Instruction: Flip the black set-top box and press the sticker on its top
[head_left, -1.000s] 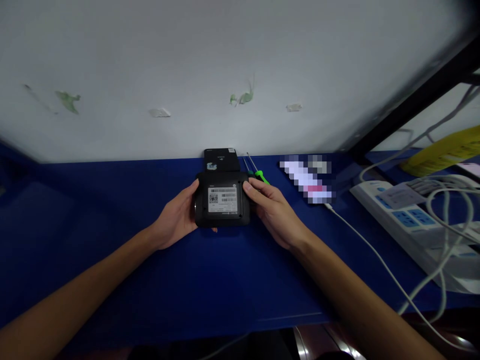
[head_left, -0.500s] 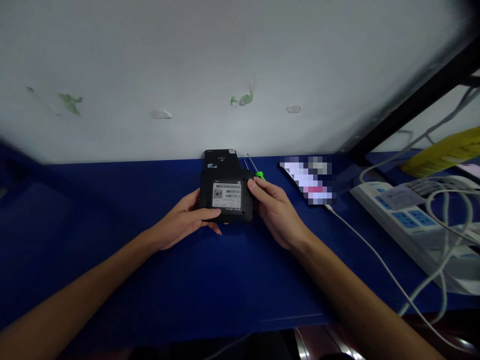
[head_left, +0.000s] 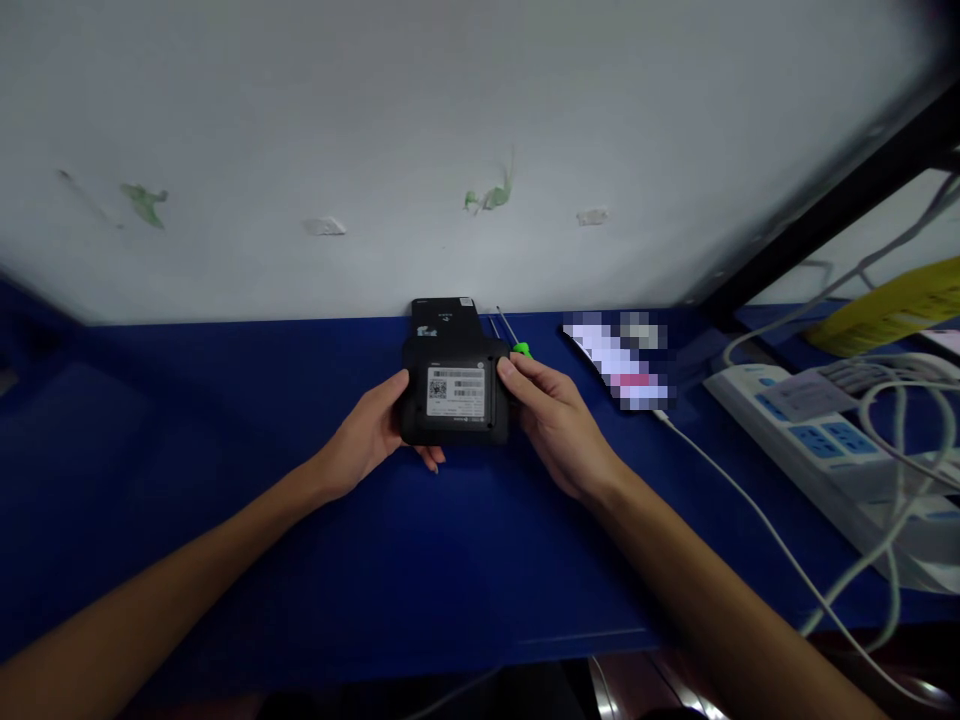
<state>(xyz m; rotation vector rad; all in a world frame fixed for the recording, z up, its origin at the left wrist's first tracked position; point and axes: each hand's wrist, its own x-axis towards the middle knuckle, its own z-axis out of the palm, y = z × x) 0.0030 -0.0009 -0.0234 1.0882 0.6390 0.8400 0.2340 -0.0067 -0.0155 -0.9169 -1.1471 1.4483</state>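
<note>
Between both hands is a black handheld electronic device (head_left: 456,436), its labelled face turned toward me; the white label carries a QR code and barcodes. My left hand (head_left: 371,432) grips the left edge, thumb at the side and fingers curled underneath. On the right edge, my right hand (head_left: 551,418) presses its thumb near the upper corner, its other fingers partly hidden behind. Just beyond lies a dark flat box or panel (head_left: 446,318) with small markings, partly covered by the device. A screwdriver with a green handle (head_left: 520,349) lies beside my right hand, next to another thin metal shaft.
A lit phone (head_left: 619,365), partly pixelated, lies to the right with a white cable (head_left: 739,490) attached. Farther right are a white power strip (head_left: 806,425) and coiled cables. A pale wall (head_left: 375,130) borders the blue table (head_left: 360,580) at the back.
My left thumb has slid off the label's lower edge to the device's left side. The device and my right hand stay almost where they were.
</note>
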